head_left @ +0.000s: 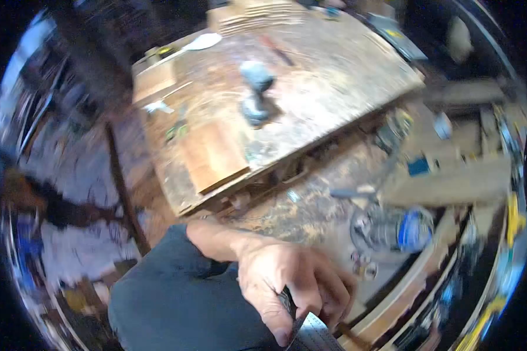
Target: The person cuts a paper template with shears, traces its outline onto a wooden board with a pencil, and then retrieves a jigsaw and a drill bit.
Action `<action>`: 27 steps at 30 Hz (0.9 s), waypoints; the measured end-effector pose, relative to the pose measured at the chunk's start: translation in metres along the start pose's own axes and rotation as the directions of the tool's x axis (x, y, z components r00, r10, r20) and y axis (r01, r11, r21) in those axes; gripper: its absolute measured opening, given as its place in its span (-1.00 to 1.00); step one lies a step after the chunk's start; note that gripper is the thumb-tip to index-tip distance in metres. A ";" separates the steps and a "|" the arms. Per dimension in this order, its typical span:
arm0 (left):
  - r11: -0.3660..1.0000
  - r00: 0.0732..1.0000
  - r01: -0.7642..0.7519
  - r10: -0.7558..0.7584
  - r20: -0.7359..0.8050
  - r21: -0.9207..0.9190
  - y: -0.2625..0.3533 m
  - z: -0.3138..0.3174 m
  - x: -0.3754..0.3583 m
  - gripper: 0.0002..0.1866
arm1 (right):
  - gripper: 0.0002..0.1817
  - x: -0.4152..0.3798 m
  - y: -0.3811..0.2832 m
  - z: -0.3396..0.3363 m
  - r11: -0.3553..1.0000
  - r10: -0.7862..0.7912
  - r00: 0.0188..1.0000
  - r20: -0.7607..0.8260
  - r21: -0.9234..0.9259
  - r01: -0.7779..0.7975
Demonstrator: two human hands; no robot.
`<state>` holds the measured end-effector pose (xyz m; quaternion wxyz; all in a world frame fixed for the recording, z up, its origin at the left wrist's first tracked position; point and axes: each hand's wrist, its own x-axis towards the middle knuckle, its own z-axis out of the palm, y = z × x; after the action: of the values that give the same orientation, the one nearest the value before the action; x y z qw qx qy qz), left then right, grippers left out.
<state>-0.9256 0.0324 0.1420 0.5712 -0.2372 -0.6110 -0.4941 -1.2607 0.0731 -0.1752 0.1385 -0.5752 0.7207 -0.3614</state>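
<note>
My left hand [298, 278] reaches in from the left at the bottom of the head view, back upward and fingers curled. It is closed on a steel ruler [311, 333], a silvery strip with fine graduation marks, whose lower part runs out of the picture. A small dark piece [286, 299] shows between thumb and fingers; I cannot make out what it is. Dark grey cloth [164, 292] lies beside the forearm. My right hand is out of view.
Beyond the hand stands a worn workbench [334, 76], bearing a blue-grey power tool [255, 93], a wooden board [214, 155] and stacked wood strips [257, 14]. A clear container with a blue band [414, 229] and a plank [451, 184] are at right. Much is motion-blurred.
</note>
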 end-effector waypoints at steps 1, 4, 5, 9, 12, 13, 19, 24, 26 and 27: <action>0.997 0.998 0.048 -0.050 0.031 0.060 0.005 -0.007 0.002 -0.60 | -0.56 0.019 0.001 0.008 0.999 -0.034 0.999 0.037 0.001 0.034; 0.989 0.990 0.086 -0.098 0.106 0.118 0.003 -0.038 0.009 -0.55 | -0.56 0.066 0.012 0.030 0.992 -0.129 0.984 0.124 0.011 0.128; 0.988 0.997 0.043 -0.051 0.053 0.145 0.000 -0.045 0.015 -0.56 | -0.56 0.082 0.012 0.037 0.986 -0.164 0.974 0.155 0.024 0.162; 0.935 0.949 -0.209 0.264 -0.171 0.285 -0.026 -0.069 0.043 -0.62 | -0.57 0.143 0.010 0.070 0.956 -0.295 0.915 0.275 0.086 0.282; 0.826 0.837 -0.390 0.502 -0.216 0.406 -0.049 -0.099 0.074 -0.66 | -0.57 0.194 0.005 0.089 0.936 -0.352 0.873 0.337 0.124 0.330; 0.785 0.798 -0.437 0.564 -0.215 0.438 -0.056 -0.109 0.084 -0.67 | -0.57 0.210 0.004 0.093 0.931 -0.364 0.862 0.353 0.130 0.340; 0.775 0.898 -0.077 0.327 -0.294 0.627 -0.057 -0.171 0.090 -0.67 | -0.57 0.300 0.004 0.113 0.923 -0.382 0.827 0.413 0.137 0.359; 0.927 0.959 0.111 -0.005 -0.283 0.358 -0.096 -0.194 0.074 -0.52 | -0.57 0.367 0.024 0.136 0.929 -0.363 0.818 0.446 0.103 0.356; 0.909 0.966 0.065 0.046 -0.255 0.411 -0.131 -0.205 0.072 -0.58 | -0.57 0.393 0.038 0.144 0.931 -0.355 0.813 0.462 0.098 0.352; 0.893 0.972 0.007 0.100 -0.212 0.451 -0.143 -0.212 0.079 -0.63 | -0.57 0.407 0.047 0.148 0.929 -0.359 0.806 0.471 0.092 0.359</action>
<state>-0.9682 -0.2322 0.1380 0.6891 -0.0551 -0.6321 -0.3501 -1.3256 -0.3555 -0.2229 0.2414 -0.7723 0.5421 -0.2266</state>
